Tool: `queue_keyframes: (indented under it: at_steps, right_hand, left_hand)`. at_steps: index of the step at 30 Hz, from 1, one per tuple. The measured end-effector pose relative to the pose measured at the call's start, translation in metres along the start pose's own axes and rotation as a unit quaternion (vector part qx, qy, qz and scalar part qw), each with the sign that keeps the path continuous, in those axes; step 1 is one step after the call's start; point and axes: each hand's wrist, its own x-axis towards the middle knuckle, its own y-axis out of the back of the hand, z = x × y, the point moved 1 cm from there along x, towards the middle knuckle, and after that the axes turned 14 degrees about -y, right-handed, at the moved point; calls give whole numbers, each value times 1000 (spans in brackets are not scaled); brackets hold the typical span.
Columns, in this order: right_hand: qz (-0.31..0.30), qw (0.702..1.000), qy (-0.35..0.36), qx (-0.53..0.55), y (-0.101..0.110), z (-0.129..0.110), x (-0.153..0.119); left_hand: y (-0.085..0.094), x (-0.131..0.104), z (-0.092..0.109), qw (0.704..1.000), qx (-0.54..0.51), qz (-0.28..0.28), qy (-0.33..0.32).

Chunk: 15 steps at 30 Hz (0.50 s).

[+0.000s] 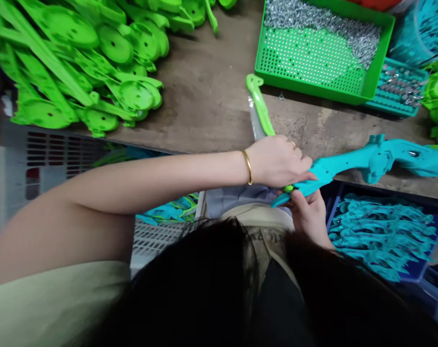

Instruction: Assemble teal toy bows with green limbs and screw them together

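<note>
two hands (pixel 278 161), one held green part (pixel 261 108), one bracelet (pixel 247 168), one ring (pixel 293 144), one green tray (pixel 312 92), one teal tray (pixel 403 110), metal fasteners (pixel 307 15) and teal parts (pixel 349 163) too numerous to count

A worn brown worktable (pixel 204 86)

The one head camera looks forward and steeply down from above the person's hair (pixel 200 289), which fills much of the bottom of the view. It faces the table (pixel 211 86), whose near edge crosses at a slant, close enough to show small holes in the turquoise part (pixel 349 163) over that edge.
</note>
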Motion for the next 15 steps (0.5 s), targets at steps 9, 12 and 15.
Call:
queue_keyframes:
  at_steps: [9, 12, 15]
  right_hand:
    - [5, 997, -57, -46, 6, -3, -12]
    - [3, 995, -69, -67, 8, -7, -14]
    - [-8, 996, -53, -73, 12, -7, -15]
  left_hand:
    - [15, 13, -21, 984, -152, -13, -88]
    - [21, 17, -18, 982, -149, -15, -117]
    - [24, 18, -17, 981, -103, -24, -164]
